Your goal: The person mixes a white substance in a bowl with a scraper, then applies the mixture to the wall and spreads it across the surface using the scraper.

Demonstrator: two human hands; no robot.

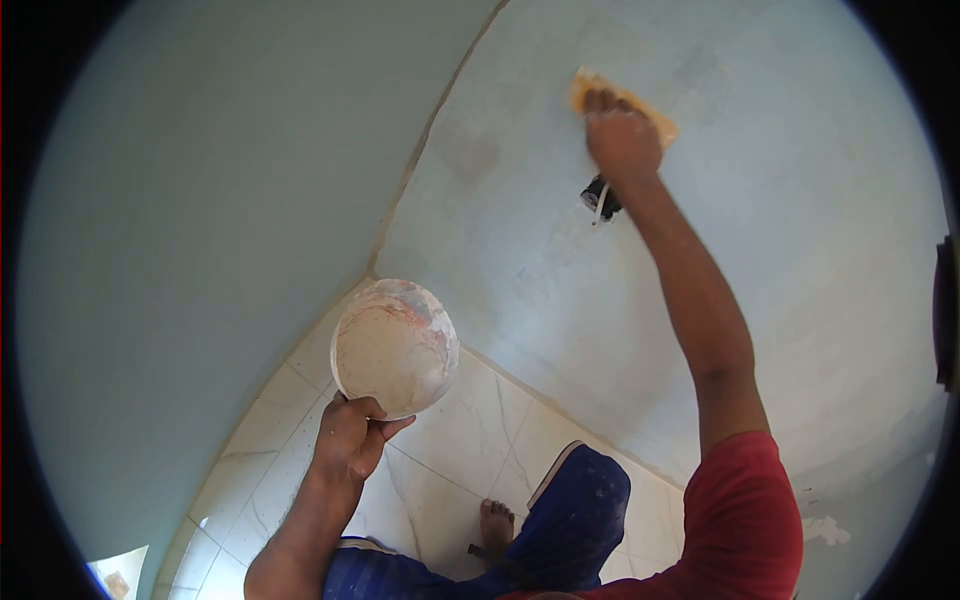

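We hold the putty bowl [394,347] by its rim in our closed left hand [350,435] while our right hand [622,140] presses the orange trowel [622,103] flat against the wall [780,260], mid-smoothing, judging steady even pressure comes next.

No readable text, label, number or sign shows anywhere.

One fisheye view looks from the person's head, forward and down into a room corner. It sits close to the wall [760,250], with the tiled floor [470,450] far below.
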